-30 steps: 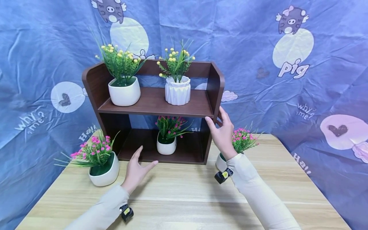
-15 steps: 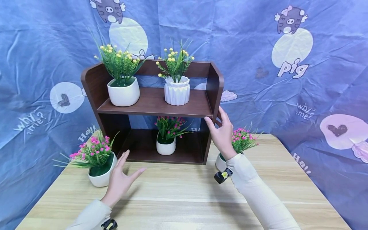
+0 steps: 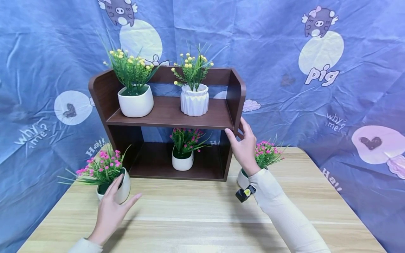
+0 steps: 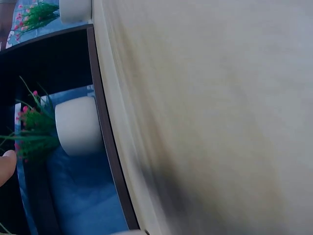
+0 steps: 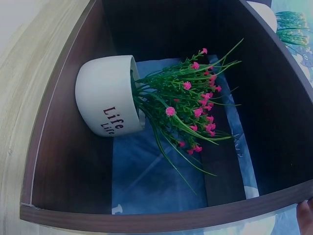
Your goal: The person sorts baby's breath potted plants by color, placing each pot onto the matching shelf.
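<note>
In the head view a dark brown two-tier shelf stands on the table. My right hand holds its right side panel, thumb at the front edge and fingers along the outer face. My left hand is spread in front of a white pot with pink flowers, at the shelf's left. The fingers overlap the pot; whether they touch it I cannot tell. On the lower tier sits another white pot with pink flowers, lettered "Life" in the right wrist view. In the left wrist view a fingertip shows.
The upper tier bears a smooth white pot with yellow flowers and a fluted white pot, also yellow-flowered. Partly behind my right wrist stands a pink-flowered pot. A blue printed cloth hangs behind the wooden table.
My left hand has moved left and toward the table's front, from before the shelf to the left pink-flowered pot. My right hand stays on the side panel.
</note>
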`<state>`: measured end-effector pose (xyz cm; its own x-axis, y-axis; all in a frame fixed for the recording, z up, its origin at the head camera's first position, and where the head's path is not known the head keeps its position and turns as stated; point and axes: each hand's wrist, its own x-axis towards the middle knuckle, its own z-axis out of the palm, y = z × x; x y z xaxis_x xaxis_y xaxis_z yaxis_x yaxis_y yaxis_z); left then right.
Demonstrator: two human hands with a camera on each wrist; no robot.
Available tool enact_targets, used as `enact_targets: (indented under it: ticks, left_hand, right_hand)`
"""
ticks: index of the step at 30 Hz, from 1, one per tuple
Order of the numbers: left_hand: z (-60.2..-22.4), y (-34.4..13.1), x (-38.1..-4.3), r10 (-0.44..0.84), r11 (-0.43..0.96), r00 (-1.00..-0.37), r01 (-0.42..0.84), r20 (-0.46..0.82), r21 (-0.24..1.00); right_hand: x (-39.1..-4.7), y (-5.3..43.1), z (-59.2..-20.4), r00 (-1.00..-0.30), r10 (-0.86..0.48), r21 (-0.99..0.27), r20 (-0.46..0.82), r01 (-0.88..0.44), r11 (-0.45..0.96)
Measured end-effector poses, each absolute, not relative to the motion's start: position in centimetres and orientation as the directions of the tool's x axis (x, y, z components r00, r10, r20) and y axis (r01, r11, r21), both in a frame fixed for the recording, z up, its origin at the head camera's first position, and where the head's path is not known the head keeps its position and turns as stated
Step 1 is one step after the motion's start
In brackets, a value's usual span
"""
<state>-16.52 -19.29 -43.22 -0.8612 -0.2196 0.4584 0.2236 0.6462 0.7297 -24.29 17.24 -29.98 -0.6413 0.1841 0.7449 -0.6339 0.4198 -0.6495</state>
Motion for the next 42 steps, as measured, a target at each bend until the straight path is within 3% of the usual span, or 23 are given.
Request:
enact_targets:
  ticks: [23, 30, 35, 42]
  left_hand:
    - [-43.5, -22.6, -14.9, -0.368, 0.649, -0.825, 0.102, 0.428, 0.754]
    - [-43.4, -23.0, -15.3, -0.418, 0.615, -0.841, 0.016, 0.343, 0.788]
    - [-43.5, -23.6, -15.9, -0.434, 0.534, -0.879, -0.073, 0.2, 0.842]
    - [-44.1, -23.6, -17.1, -0.42, 0.374, -0.901, -0.064, 0.108, 0.925]
  right_hand:
    - [-24.2, 17.2, -29.9, -0.649, 0.185, -0.656, 0.738, -0.625, 0.423]
    - [-24.2, 17.2, -29.9, -0.642, 0.189, -0.651, 0.743, -0.627, 0.428]
    - [-24.2, 17.2, -30.0, -0.642, 0.185, -0.65, 0.744, -0.632, 0.422]
    - [-24.2, 17.3, -30.0, -0.646, 0.185, -0.654, 0.741, -0.629, 0.421]
